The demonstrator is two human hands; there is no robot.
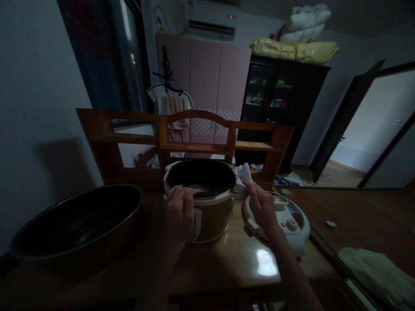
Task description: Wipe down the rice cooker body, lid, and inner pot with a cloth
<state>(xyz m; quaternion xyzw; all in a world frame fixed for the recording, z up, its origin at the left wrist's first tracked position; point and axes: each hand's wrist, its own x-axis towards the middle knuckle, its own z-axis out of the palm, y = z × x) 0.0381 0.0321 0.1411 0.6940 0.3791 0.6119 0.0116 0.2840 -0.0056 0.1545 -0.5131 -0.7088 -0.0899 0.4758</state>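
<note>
My left hand [180,209], grip unclear from here, sits at the near-left rim of the cooker [214,221], while my right hand [262,205] pinches a white cloth [244,172] at its right side.

Past the low wooden shelf unit [196,147] with its arched middle, I see a pink wardrobe [204,73] patterned with pale checks lower down. An air conditioner [212,19] hangs above it on the wall, an orange light glowing on its front. In front of the wardrobe I make out a white top [158,93] and a pinkish garment [177,112] on a dark stand. To my right, a black cabinet [304,90] with glass doors carries yellow packages [295,50], with a white bundle [306,21] above them. A dark door [346,119] stands open beside a bright doorway. Nearer, at lower right, a pale green cloth [379,274] lies crumpled on a brown surface [359,211].
</note>
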